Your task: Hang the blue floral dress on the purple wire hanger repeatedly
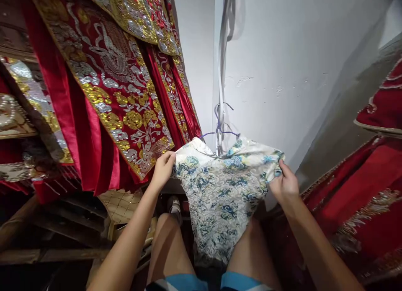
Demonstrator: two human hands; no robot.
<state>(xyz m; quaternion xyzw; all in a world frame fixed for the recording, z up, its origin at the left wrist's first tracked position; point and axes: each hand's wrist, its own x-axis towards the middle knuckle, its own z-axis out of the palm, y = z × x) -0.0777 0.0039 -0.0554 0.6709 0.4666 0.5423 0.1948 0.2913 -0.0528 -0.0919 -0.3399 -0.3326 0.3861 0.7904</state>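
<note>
A short-sleeved white garment (224, 190) with a blue, green and yellow pattern hangs from a purple hanger (219, 130) in front of the wall. Its left sleeve edge is pinched in my left hand (163, 169), between thumb and fingers. On the other side, my right hand (285, 183) grips the opposite sleeve, with the thumb on top. The garment is spread between both hands, and its lower part hangs between my knees.
Red costumes with gold and silver sequins (133, 115) hang at the left. More red garments (367, 190) hang at the right. A pale wall (276, 65) with white cables (222, 52) stands ahead. Bamboo poles (47, 254) lie at the lower left.
</note>
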